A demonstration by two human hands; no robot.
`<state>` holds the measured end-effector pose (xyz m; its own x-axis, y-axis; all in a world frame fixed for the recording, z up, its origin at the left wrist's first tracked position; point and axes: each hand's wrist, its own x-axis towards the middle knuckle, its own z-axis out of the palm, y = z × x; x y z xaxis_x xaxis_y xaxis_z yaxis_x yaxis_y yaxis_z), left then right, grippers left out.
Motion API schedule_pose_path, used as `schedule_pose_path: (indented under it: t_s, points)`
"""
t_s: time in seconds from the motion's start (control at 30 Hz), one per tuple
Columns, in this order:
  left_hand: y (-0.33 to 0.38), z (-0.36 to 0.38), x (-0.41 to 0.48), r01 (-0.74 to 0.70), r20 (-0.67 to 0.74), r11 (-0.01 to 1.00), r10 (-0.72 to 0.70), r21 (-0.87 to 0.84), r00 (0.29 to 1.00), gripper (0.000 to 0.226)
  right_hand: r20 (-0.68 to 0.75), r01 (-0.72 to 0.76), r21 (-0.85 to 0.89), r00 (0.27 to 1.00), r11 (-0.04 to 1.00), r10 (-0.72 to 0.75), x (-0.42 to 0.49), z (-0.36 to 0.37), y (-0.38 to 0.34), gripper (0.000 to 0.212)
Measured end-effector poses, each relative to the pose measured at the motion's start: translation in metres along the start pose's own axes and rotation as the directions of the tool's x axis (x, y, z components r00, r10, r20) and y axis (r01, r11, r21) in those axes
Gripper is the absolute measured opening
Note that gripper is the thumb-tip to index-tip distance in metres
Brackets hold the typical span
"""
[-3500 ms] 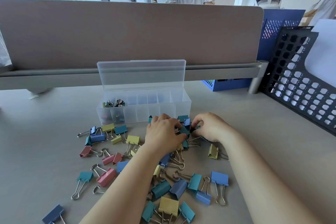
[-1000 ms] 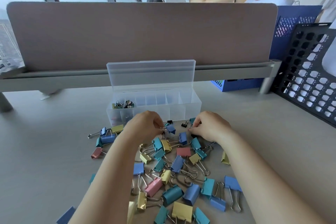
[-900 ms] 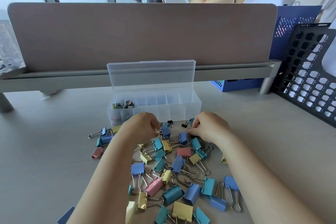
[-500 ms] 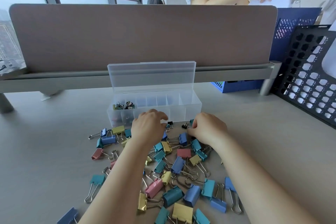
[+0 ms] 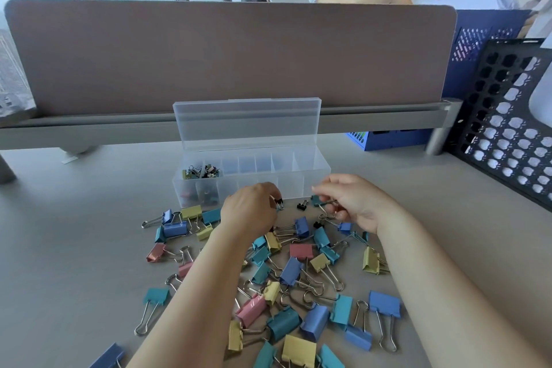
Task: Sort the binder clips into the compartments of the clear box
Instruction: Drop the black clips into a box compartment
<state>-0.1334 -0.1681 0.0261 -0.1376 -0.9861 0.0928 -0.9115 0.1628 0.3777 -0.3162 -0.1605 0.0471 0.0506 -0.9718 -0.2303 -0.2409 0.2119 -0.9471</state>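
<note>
Down at the bottom edge of the frame, a yellow clip (image 5: 298, 351) and a dark blue clip (image 5: 107, 357) are cut off by the picture border, so that's your near limit. Just above them the loose binder clips (image 5: 292, 272) spread across the middle in a tangle of blue, teal, yellow and pink, wire handles crossing, with both your forearms lying over the heap. Open table (image 5: 59, 248) runs out to the left edge, and there is more on the right past your arm. Your hands are apart, both at the far rim of the pile. Your left hand (image 5: 251, 212) pinches a small black clip (image 5: 279, 202) at its fingertips, and your right hand (image 5: 355, 203) is curled round the wire handles of a small teal clip (image 5: 316, 200). A second black clip (image 5: 302, 205) sits on the table in the gap between them. Just beyond your knuckles is the clear box (image 5: 313, 176), front wall close to your fingers and lid (image 5: 248, 122) standing upright behind it; tiny clips (image 5: 200, 172) fill its leftmost compartments. Behind that the brown divider panel (image 5: 230, 54) closes off the far side, and a black perforated rack (image 5: 507, 128) hems in the upper right.
</note>
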Motion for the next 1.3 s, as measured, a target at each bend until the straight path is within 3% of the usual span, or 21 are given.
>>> schedule_pose_path:
  t_s: [0.03, 0.1, 0.17, 0.2, 0.33, 0.67, 1.07, 1.3]
  points:
    - [0.001, -0.001, 0.0, 0.003, 0.001, 1.0, -0.003, -0.008, 1.0, 0.035, -0.009, 0.047, -0.165, 0.999, 0.985, -0.049, -0.001, -0.001, 0.001, 0.017]
    - [0.001, -0.001, -0.001, 0.009, 0.001, 1.0, -0.009, -0.017, 1.0, 0.033, 0.006, 0.125, -0.5, 0.99, 0.857, -0.141, -0.002, -0.004, 0.003, 0.012]
    - [0.0, -0.001, -0.001, 0.013, -0.009, 1.0, -0.013, -0.017, 1.0, 0.034, 0.054, 0.163, -0.673, 0.984, 0.722, -0.171, -0.004, -0.008, 0.004, 0.006]
    - [0.0, -0.001, -0.001, 0.013, -0.011, 1.0, -0.013, -0.011, 1.0, 0.036, 0.082, 0.17, -0.704, 0.984, 0.69, -0.159, -0.004, -0.009, 0.005, 0.013]
    - [0.002, 0.0, -0.003, 0.002, 0.001, 1.0, -0.002, 0.026, 1.0, 0.044, 0.147, 0.195, -0.736, 0.981, 0.648, -0.129, -0.005, -0.005, 0.004, 0.034]
    - [-0.001, 0.003, -0.002, -0.052, 0.023, 0.991, 0.049, 0.122, 0.999, 0.03, 0.118, 0.204, -0.828, 0.974, 0.523, -0.194, -0.001, 0.005, 0.008, 0.027]
    - [0.005, 0.011, -0.002, -0.1, -0.01, 0.992, 0.101, 0.083, 0.995, 0.032, 0.115, 0.195, -0.806, 0.978, 0.559, -0.175, 0.001, 0.008, 0.011, 0.016]
    - [0.006, 0.014, -0.001, -0.112, -0.018, 0.993, 0.113, 0.047, 0.993, 0.019, 0.123, 0.171, -0.886, 0.983, 0.431, -0.138, -0.003, 0.013, 0.008, 0.023]
